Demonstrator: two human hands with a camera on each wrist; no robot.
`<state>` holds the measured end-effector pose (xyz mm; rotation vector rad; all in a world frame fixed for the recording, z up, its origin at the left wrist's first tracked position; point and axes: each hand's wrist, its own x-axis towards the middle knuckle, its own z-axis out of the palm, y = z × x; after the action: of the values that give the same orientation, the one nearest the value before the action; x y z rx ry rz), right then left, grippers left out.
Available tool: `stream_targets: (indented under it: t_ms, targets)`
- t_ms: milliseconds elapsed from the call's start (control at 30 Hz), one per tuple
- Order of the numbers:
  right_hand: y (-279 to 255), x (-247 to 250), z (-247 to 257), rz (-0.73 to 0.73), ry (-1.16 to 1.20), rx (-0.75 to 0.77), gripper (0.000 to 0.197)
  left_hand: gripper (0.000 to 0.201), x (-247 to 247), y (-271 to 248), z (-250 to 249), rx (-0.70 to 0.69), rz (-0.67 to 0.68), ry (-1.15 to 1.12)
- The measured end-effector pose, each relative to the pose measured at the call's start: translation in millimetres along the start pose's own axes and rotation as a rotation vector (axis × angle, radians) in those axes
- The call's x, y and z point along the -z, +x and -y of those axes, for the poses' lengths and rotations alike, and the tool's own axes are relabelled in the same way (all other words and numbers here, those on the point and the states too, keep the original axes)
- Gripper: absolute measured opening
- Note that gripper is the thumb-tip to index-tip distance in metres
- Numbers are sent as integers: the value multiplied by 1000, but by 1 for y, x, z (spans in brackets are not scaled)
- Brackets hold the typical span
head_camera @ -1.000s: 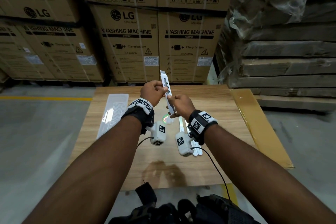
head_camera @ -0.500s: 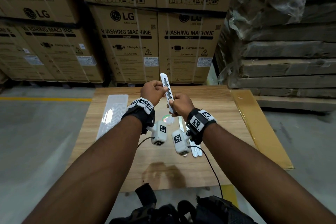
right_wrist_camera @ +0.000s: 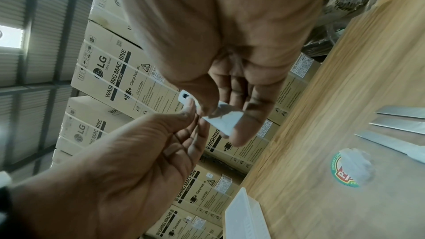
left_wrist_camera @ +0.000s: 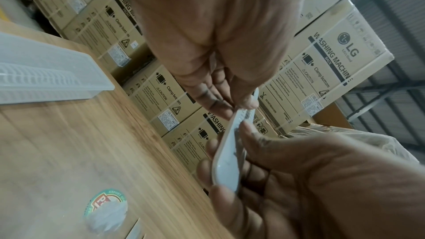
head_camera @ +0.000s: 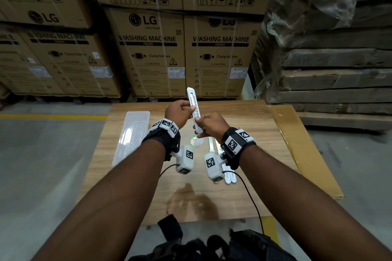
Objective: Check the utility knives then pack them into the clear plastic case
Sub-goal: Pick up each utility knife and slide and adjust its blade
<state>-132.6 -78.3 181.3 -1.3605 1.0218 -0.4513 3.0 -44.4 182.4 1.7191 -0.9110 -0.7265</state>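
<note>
A white utility knife [head_camera: 194, 108] stands upright above the table, held by both hands. My left hand [head_camera: 189, 110] pinches its middle between thumb and fingers. My right hand [head_camera: 200, 126] grips the lower end, thumb on the slotted face. In the left wrist view the knife [left_wrist_camera: 227, 161] lies in the right hand's curled fingers [left_wrist_camera: 216, 199]. No blade shows at its top end. The clear plastic case [head_camera: 131, 135] lies shut on the table's left side, apart from both hands. Three more knives [right_wrist_camera: 402, 124] lie on the table under my right wrist, grey blades out.
The wooden table [head_camera: 244, 116] carries a round green sticker [head_camera: 193, 140] below the hands. A yellowish taped board [head_camera: 301, 146] lines its right edge. Stacked cardboard boxes [head_camera: 148, 48] stand behind, and wrapped flat packs [head_camera: 328, 59] at the right.
Both hands keep their hold on the knife in the same spot. Its top end looks slightly shorter than a second ago, and my right wrist has turned a little.
</note>
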Motion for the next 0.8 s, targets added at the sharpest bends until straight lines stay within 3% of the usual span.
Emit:
stream_targets:
  t_ms: [400, 500, 600, 800]
  targets:
    - [2, 3, -3, -92, -83, 17, 14, 19, -4, 1, 1, 7, -17, 13]
    - [0, 2, -5, -120, -33, 48, 15, 36, -1, 0, -1, 49, -69, -95]
    - [2, 3, -9, -138, 117, 44, 13, 63, 7, 2, 1, -1, -111, -87]
    - [3, 20, 0, -258, 466, 121, 10, 25, 14, 7, 9, 44, -135, -187]
